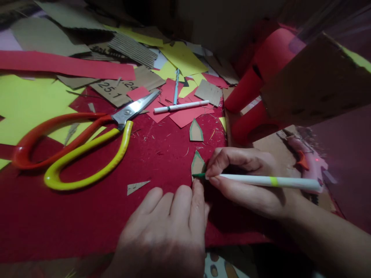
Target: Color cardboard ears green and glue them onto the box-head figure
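In the head view my right hand (249,170) pinches a white felt-tip pen (272,181) with a yellow-green band. Its green tip touches the lower left edge of a small pointed cardboard piece (198,165), which has a green outline. My left hand (171,224) lies low on the red surface, fingers curled, its index fingertip pressing the bottom of that piece. The lowest part of the piece is hidden by the finger. Just beyond lies a second pointed cardboard piece (196,131), also edged in green. A thin cardboard sliver (137,187) is left of my left hand.
Large scissors (127,114) with orange and yellow handles lie spread at left. Behind are a white pen or cap (181,106), a blue patterned stick (176,87) and heaped paper and cardboard scraps. Red tubes (245,88) and a pink glue gun (310,158) are at right.
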The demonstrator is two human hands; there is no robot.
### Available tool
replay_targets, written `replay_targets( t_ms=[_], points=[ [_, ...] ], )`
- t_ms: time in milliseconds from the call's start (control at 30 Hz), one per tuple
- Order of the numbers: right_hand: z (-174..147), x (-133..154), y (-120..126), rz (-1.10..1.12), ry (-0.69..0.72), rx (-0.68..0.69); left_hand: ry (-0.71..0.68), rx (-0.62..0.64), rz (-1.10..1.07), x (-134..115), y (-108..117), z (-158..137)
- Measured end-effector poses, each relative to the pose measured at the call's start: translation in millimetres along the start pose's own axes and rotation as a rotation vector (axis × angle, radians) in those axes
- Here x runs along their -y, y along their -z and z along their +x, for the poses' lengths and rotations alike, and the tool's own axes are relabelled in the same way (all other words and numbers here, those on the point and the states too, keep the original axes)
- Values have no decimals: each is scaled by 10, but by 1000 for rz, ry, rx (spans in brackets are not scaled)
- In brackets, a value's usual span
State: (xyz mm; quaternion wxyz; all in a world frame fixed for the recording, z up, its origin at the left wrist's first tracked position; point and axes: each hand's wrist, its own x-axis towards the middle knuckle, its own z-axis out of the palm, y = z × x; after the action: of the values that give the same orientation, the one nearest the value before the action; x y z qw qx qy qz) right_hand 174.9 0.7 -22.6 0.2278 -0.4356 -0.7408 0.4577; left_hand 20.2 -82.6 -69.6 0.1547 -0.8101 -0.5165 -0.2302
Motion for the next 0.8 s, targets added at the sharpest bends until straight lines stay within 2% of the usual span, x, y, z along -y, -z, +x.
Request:
replay_targets(
  t_ms=[233,400,600,800],
  points=[
    [-4,6,-10,-9,-8,-57,2,22,-5,-9,-10,24],
    [-5,-7,-5,9,-8,2,-6,4,-12,-15,1,9],
    [-15,14,-15,-14,-27,-79,-6,16,3,6,2,1],
    [-16,-21,2,-27,-5,-18,5,2,-9,-3,22,1]
  ],
)
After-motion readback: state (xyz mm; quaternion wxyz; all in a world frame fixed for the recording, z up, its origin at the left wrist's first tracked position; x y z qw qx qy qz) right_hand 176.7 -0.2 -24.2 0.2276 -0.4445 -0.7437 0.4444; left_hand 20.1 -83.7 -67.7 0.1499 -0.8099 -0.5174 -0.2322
